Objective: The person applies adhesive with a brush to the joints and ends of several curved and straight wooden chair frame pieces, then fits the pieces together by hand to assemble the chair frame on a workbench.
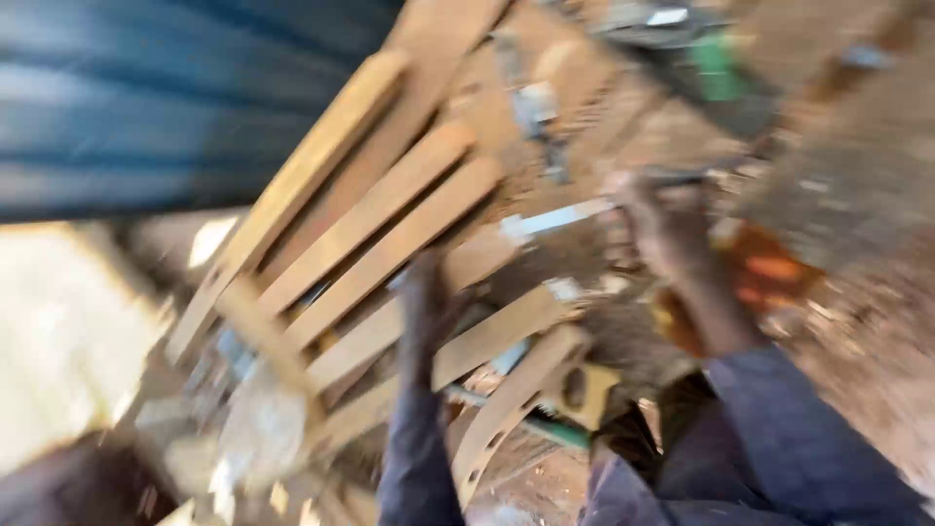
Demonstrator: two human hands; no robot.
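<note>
The picture is heavily blurred by motion. My left hand rests on a slatted wooden frame made of several pale planks, gripping one of its slats. My right hand is raised to the right of the frame and closed around a dark handle of a tool, whose kind I cannot make out. A light strip runs from near that hand toward the frame. Both arms wear dark blue sleeves.
Curved wooden pieces and a handsaw handle lie below the frame. A blue corrugated wall fills the upper left. An orange object sits on the dusty ground at right; clutter lies at top.
</note>
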